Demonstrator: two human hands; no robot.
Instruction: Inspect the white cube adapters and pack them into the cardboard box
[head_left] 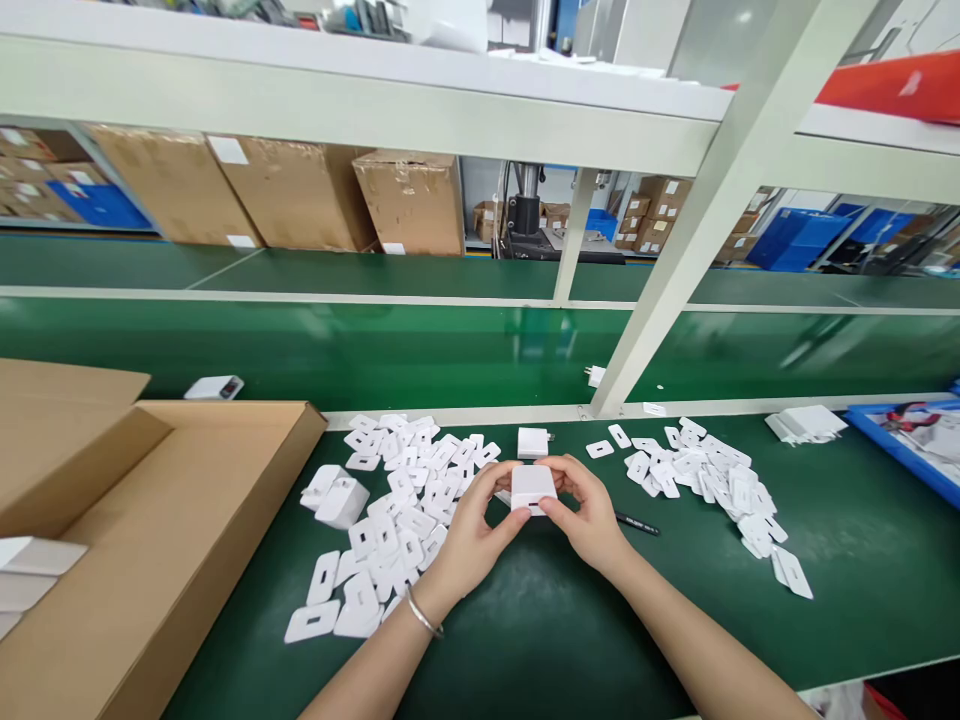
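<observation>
Between my fingertips I hold a white charger housing (532,483) with a dark slot in its near face. My left hand (480,518) grips its left side, thumb at the front corner. On the other side my right hand (589,510) pinches it the same way. Just behind stands another white charger (533,442) with metal prongs to the right. A heap of flat white slotted plates (405,500) lies left of my hands, and a second heap of plates (712,475) lies to the right. A black pen (637,523) rests beside my right wrist.
An open cardboard box (217,500) with white pieces inside takes up the left. White housings (341,500) sit by the left heap. A metal post (675,250) rises at the table's back, before a green conveyor belt (420,350). A blue tray (911,455) is far right.
</observation>
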